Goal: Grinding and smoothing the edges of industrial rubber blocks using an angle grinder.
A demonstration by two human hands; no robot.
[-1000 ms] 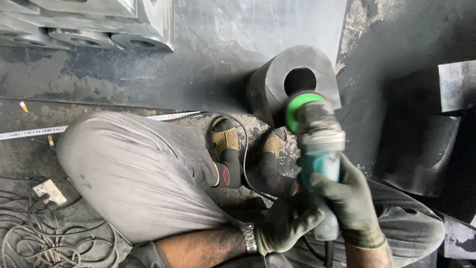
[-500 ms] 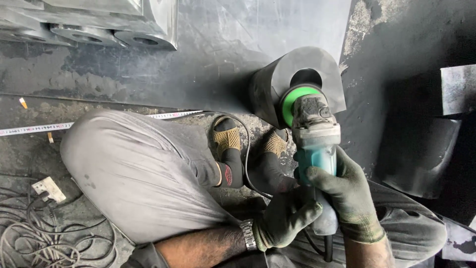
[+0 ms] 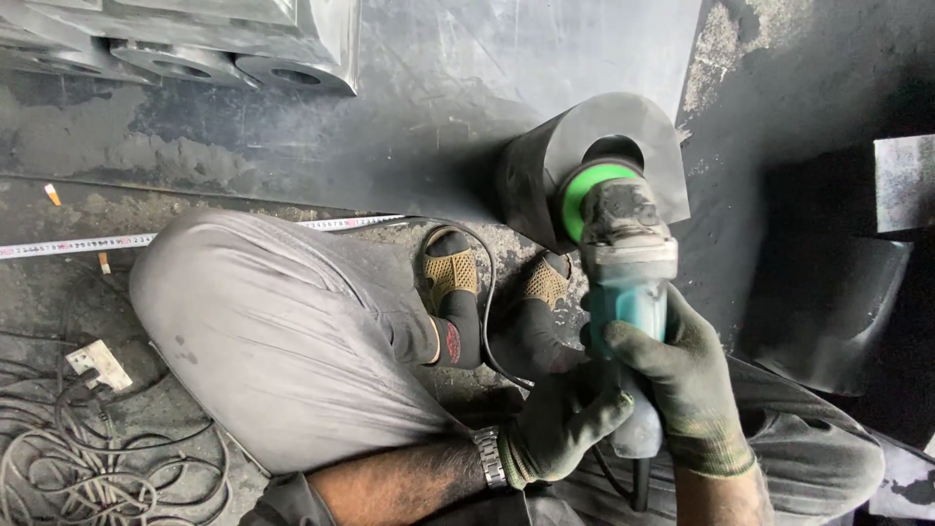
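Grinding was in hand: right hand (image 3: 687, 385) and left hand (image 3: 560, 424) both clenched the teal angle grinder (image 3: 623, 302), its green disc (image 3: 584, 190) meeting the dark bored steel block (image 3: 545, 161) on the floor; steady pressure seemed needed next.

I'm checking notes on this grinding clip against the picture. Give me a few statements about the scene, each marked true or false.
1. Both hands grip the angle grinder. True: the left hand and right hand, both gloved, hold its teal body.
2. The grinder's disc is red. False: the green disc is green.
3. The disc meets a dark metal block with a round hole. True.
4. The person's feet are bare. False: dark shoes are worn.
5. A measuring tape lies on the floor. True.
6. The wristwatch is on the right wrist. False: it is on the left.
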